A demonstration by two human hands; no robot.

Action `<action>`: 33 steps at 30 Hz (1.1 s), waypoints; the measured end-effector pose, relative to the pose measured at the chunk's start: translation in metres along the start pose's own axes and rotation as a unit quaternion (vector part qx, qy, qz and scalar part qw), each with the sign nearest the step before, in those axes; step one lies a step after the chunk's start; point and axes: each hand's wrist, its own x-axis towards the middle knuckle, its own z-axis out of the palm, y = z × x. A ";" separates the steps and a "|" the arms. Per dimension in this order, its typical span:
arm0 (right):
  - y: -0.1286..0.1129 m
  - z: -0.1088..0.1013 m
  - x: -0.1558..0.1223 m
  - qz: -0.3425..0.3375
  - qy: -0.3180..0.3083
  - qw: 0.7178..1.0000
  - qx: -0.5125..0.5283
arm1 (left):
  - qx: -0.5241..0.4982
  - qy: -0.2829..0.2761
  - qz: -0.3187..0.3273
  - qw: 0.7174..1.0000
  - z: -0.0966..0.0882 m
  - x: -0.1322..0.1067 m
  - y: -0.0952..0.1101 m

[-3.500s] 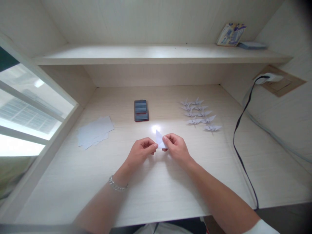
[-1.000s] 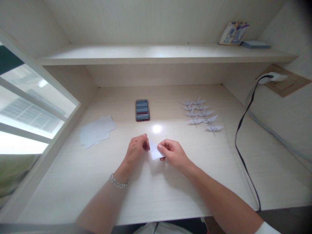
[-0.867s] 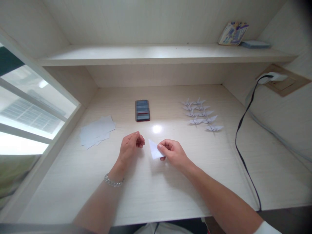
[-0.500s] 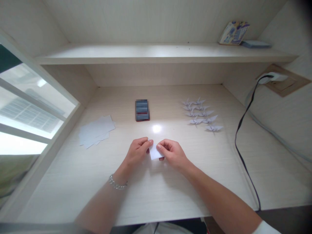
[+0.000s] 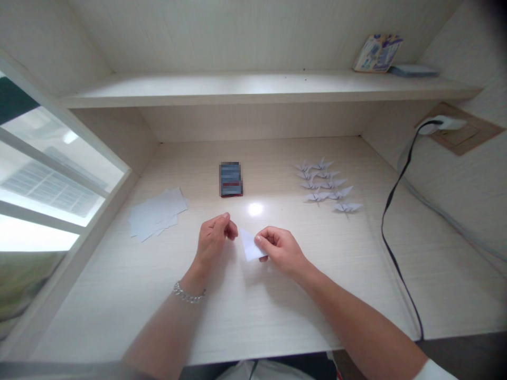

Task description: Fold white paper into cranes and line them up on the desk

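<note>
Folded paper point(image 5: 248, 248) sits pinched in the right hand point(image 5: 282, 247), toward the tabletop's point(image 5: 245, 316) front edge. The left hand point(image 5: 214, 237) curls loosely, seemingly empty; steady pinching should keep folds aligned.

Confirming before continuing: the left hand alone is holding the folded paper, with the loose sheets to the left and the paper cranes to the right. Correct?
Not quite: the head view shows the right hand holding the folded paper, not the left hand. The loose sheets and paper cranes are as stated.
</note>
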 end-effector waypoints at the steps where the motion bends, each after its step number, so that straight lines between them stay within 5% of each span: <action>1: 0.001 -0.001 0.000 -0.001 0.003 1.000 -0.001 | -0.003 0.011 0.000 1.000 -0.002 0.001 -0.001; 8: 0.002 -0.001 0.001 -0.010 0.008 1.000 -0.005 | 0.061 -0.105 -0.004 0.993 0.003 -0.006 0.003; 16: 0.002 -0.002 0.003 -0.007 0.027 1.000 -0.003 | -0.001 0.003 -0.016 1.000 0.004 0.000 0.000; 21: 0.005 -0.006 0.006 -0.026 0.074 0.997 -0.005 | 0.067 -0.184 -0.045 0.980 0.007 -0.007 0.003; 26: 0.005 -0.007 0.008 -0.029 0.082 0.996 0.003 | 0.086 -0.178 -0.039 0.979 0.012 -0.010 0.006; 29: 0.002 -0.008 0.006 -0.076 0.120 0.988 -0.065 | 0.014 -0.167 -0.091 0.982 0.013 -0.010 0.005; 33: -0.002 -0.009 0.000 -0.186 0.176 0.944 -0.207 | -0.158 -0.180 -0.217 0.946 0.012 -0.009 0.007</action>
